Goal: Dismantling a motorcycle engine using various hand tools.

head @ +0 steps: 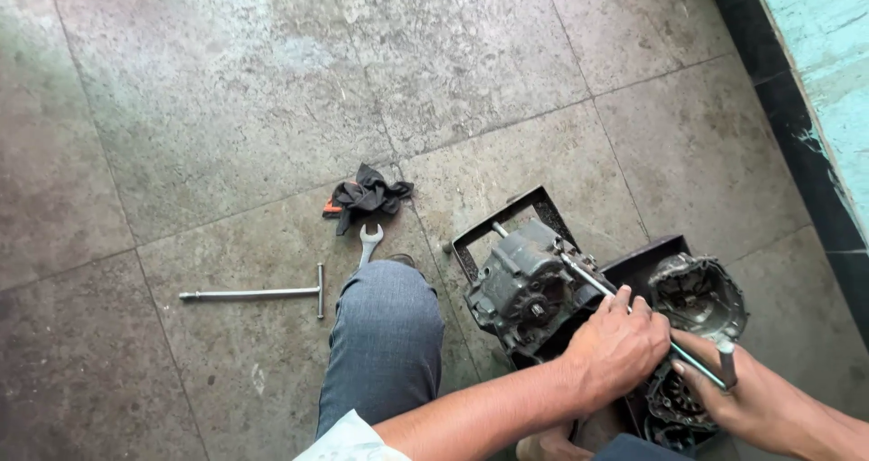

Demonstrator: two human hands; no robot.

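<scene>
My left hand (617, 345) steadies long steel T-handle wrench (634, 321), right hand (738, 398) closed around its handle; grimy grey engine block (525, 289) half dismantled, bolts remain.

No packages, labels, signs or screens show anywhere here.

Head view, steeply down, close

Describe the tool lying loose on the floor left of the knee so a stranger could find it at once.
On the grey stone floor, look left of the person's bent knee in blue-grey trousers. There lies a long silver metal T-handle wrench, unlike the short open-ended spanner beside the crumpled black rag.
</scene>
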